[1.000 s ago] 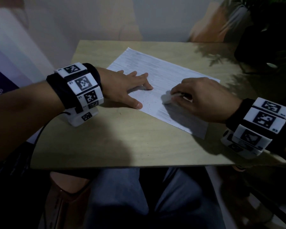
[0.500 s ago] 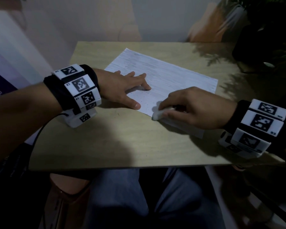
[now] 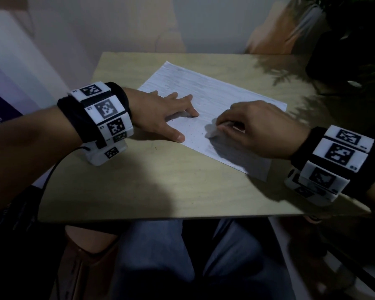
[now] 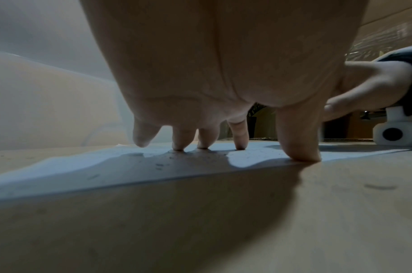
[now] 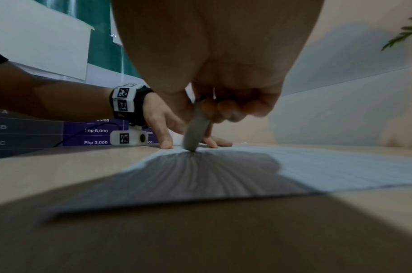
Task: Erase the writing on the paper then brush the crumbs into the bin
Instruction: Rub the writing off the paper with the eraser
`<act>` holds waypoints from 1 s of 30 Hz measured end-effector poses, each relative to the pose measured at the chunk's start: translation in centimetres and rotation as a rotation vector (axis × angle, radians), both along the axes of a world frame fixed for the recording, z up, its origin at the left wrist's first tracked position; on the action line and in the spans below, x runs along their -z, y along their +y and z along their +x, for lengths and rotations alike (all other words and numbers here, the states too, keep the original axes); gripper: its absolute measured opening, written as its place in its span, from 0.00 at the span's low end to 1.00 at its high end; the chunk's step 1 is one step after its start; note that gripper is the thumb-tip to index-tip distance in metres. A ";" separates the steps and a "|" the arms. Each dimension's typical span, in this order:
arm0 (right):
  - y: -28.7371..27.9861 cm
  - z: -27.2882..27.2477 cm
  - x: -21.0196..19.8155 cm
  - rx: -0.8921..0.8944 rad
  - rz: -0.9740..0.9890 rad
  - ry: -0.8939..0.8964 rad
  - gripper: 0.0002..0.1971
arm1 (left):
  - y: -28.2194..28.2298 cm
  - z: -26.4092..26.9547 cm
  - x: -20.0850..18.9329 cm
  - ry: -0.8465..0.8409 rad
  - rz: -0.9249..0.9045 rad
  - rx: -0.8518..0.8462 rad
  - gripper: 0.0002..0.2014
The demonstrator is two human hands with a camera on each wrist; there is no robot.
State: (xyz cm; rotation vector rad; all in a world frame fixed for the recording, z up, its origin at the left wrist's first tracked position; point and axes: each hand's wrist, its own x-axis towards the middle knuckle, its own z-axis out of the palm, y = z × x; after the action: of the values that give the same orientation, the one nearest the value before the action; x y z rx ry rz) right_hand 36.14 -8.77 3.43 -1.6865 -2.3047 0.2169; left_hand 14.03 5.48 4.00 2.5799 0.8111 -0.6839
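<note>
Two hands on paper [image 3: 214,98], erasing under way
Head: left hand [image 3: 160,114] spread flat pinning near-left corner; right hand [image 3: 258,128] pinching eraser [image 3: 211,131] mid-sheet. Wrists: fingertips [image 4: 240,146] pressed; eraser [image 5: 195,134] upright. Advise short strokes away from pinned corner

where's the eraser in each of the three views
Head: eraser, centre, at the right hand's fingertips, on the paper.
Left wrist: not visible; only the right hand shows at the right edge.
Right wrist: grey, centre, tip on the paper.
Shared landmark: the left hand's thumb at the paper's near edge.
</note>
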 end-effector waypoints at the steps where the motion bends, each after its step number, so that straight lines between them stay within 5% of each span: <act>1: 0.0 -0.1 0.0 -0.005 0.015 -0.027 0.23 | 0.0 0.0 0.0 0.002 0.000 0.000 0.40; 7: -0.3 -0.7 -0.3 -0.087 -0.123 0.114 0.22 | 0.0 -0.1 0.0 0.002 0.002 0.001 0.39; 11: 0.5 -0.6 0.0 0.005 0.022 -0.049 0.26 | 0.0 0.0 -0.1 0.007 0.002 0.004 0.39; 16: 0.0 -1.3 -0.2 -0.138 -0.123 0.111 0.24 | 0.0 -0.1 0.0 0.002 0.004 0.003 0.39; 21: 1.1 -1.0 0.1 -0.003 -0.016 -0.011 0.20 | -0.1 0.0 -0.1 0.003 0.010 0.009 0.40; 26: 0.6 -1.8 -0.3 -0.144 -0.152 0.098 0.19 | -0.1 0.0 0.0 0.003 0.009 0.007 0.40; 30: 1.3 -1.4 0.1 -0.002 -0.045 -0.021 0.19 | 0.0 0.1 0.0 0.006 0.010 0.008 0.40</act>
State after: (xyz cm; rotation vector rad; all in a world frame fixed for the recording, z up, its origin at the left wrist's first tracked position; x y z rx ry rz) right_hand 34.70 -7.49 3.29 -1.7160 -2.3330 0.2545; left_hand 14.10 5.46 4.04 2.5925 0.8091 -0.6925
